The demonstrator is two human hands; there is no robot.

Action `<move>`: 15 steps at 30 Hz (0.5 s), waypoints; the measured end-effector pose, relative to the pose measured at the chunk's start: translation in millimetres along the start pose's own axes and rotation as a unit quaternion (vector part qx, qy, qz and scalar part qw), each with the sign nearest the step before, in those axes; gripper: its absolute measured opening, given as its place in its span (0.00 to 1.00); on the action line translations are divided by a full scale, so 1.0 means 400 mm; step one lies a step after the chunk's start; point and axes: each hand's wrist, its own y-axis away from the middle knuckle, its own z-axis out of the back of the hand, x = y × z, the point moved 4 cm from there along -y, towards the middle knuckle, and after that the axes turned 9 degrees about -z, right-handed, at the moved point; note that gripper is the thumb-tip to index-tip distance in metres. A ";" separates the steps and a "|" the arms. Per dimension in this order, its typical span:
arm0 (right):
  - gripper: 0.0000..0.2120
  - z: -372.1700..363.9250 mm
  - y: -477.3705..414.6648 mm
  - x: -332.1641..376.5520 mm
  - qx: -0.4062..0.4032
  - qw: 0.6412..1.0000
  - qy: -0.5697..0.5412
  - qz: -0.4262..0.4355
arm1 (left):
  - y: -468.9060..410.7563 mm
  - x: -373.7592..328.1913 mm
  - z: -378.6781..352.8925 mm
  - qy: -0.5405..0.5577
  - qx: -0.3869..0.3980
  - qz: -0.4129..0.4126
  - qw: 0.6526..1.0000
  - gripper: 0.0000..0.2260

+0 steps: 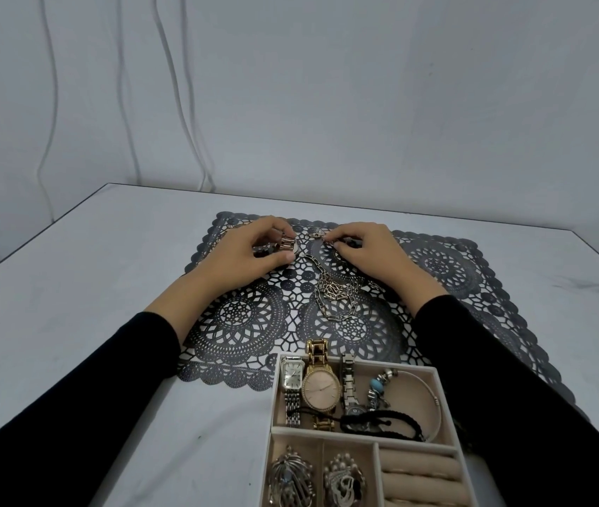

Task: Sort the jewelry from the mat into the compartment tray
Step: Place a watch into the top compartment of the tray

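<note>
A compartment tray (273, 408) overlaps the lace mat's (247, 320) near edge, with watches (321, 391) and bracelets (382, 422) in its far section and brooches (290, 477) nearer. A chain necklace (338, 298) lies heaped at the mat's centre. Toward the mat's far edge, the left hand (250, 258) curls its fingers round a rose-gold watch (286, 243), while the right hand (371, 250) pinches a thin strand beside a small round charm (317, 234). The mat lies on a pale worktop (71, 287).
</note>
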 end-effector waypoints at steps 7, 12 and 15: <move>0.10 0.001 -0.003 0.003 0.002 1.000 0.001 0.013 | -0.008 -0.007 -0.005 -0.004 0.003 -0.035 0.999 0.10; 0.10 0.001 -0.005 0.002 0.000 1.000 0.002 0.015 | -0.019 -0.011 -0.013 -0.017 -0.005 -0.051 0.999 0.07; 0.09 0.002 -0.005 0.002 0.001 1.000 0.002 0.015 | -0.027 -0.014 -0.017 -0.008 -0.009 -0.054 0.998 0.06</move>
